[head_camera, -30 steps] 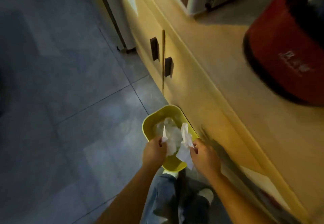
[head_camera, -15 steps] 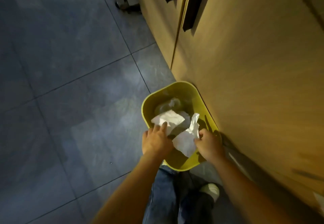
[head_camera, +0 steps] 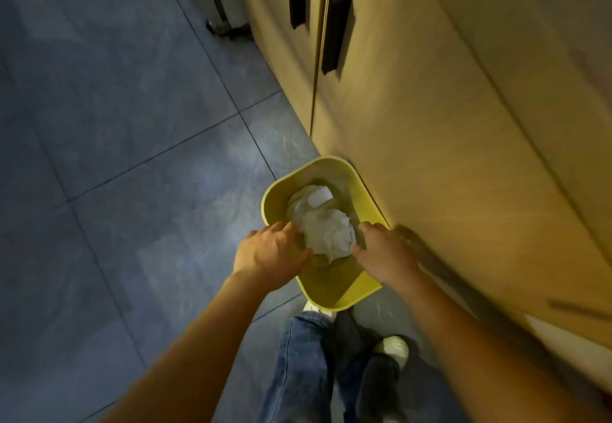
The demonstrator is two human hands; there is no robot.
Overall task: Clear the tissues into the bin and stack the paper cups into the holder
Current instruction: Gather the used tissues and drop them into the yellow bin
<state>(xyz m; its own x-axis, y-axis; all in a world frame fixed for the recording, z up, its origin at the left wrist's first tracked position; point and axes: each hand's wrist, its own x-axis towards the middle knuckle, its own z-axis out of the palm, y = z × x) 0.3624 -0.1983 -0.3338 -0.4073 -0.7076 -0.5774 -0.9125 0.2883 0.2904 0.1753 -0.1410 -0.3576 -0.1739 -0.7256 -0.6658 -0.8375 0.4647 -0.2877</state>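
**Tissues released into bin – cup stage pending**

Nearest the camera, two legs in blue jeans and two pale shoes are seen on the grey tiled floor. Above them, two bare forearms are extended over the yellow bin.

Change noted: half a second earlier a tissue was pinched in each hand; now both have been let go. The left hand is spread, fingers loose, over the near-left rim; the right hand is likewise spread at the near-right rim. Nothing is gripped by either. The tissues are lying inside the bin as one crumpled white mass – individual sheets cannot be counted – with a flatter white piece behind it.

The tissue stage is judged complete, provided none remain on the counter, which is out of view. The cups and holder are not visible.

Beyond the bin, the wooden cabinet is fitted with two dark handles.

Count: one bin, two hands, two handles.
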